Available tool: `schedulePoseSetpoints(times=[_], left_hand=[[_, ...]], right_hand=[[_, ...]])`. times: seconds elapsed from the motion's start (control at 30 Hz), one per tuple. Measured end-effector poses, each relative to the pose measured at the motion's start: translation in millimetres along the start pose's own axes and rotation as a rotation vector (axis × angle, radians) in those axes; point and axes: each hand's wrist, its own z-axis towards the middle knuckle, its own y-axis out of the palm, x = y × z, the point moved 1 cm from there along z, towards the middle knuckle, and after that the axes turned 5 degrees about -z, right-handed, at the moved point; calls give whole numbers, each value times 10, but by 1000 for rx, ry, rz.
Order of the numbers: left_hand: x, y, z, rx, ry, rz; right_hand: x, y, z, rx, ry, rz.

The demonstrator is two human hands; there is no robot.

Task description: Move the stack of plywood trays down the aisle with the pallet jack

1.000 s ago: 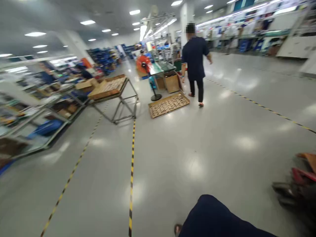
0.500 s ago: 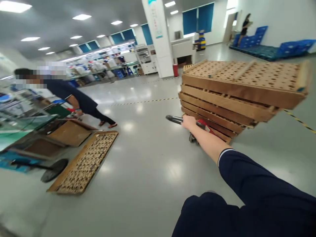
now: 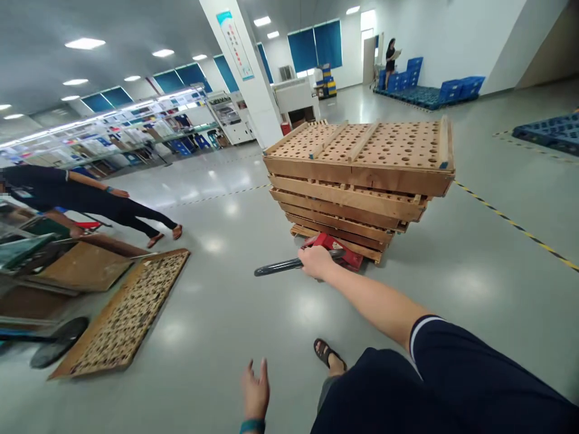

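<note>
One right grip point(image 3: 315, 263) around one handle point(image 3: 278, 267), one left grip point(image 3: 256, 390) apart

Bright; lit from ceiling panels point(image 3: 85, 43) beyond the right hand point(image 3: 315, 261). Glaring in patches on the floor point(image 3: 226, 313) either side of the grip; glinting on the handle point(image 3: 278, 267). Dark within gaps of the wooden stack point(image 3: 357, 181) just past. Fairly crisp at the grip, softer and stretched far left.

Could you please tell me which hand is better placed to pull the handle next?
Probably the right hand: it is closed around the handle, while the left hand is open and apart from it.
</note>
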Motion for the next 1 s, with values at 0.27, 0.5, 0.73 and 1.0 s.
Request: schedulePoseSetpoints(times=[0.27,0.5,0.73,1.0], left_hand=[[1356,-198,-789,42,701,-289],[1117,-237,-2280,-225,860,-289],[1067,-355,-3774,-356,887,-256],[853,-37,-5029,-317,1307,-269]], right_hand=[[107,-90,-1916,17,-62,-86],[142,98,-3549,181,-64,-220],[195,-73,-5062,388,-126,-334],[196,-189,-6514,527,-100,-313]])
